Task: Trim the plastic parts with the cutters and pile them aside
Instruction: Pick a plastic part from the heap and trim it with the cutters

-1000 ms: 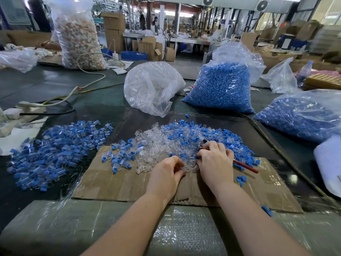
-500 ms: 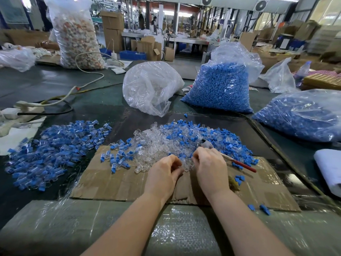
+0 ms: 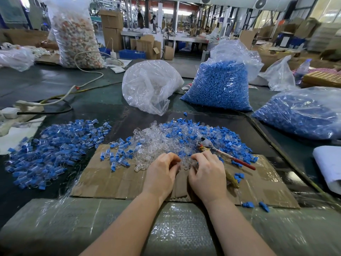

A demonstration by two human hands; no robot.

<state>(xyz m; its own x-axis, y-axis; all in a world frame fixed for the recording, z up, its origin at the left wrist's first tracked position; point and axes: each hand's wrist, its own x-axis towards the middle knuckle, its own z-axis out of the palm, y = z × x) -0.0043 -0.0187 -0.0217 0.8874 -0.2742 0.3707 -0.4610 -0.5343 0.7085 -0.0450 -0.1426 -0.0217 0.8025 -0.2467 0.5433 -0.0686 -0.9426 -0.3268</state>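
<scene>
Fingers of left hand (image 3: 160, 174) and right hand (image 3: 207, 174) curled at pile of parts (image 3: 184, 141) near edge, contents unclear; cutters (image 3: 221, 152) right of center; bare cardboard (image 3: 110, 182) lower left.

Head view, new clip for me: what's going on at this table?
A person is sorting plastic parts on a cardboard sheet. Both hands, left and right, have their fingers curled into the near edge of the mixed clear and blue pile; what each holds is too small to tell. The cutters lie on the pile beside the right hand. A second pile sits to the left.
</scene>
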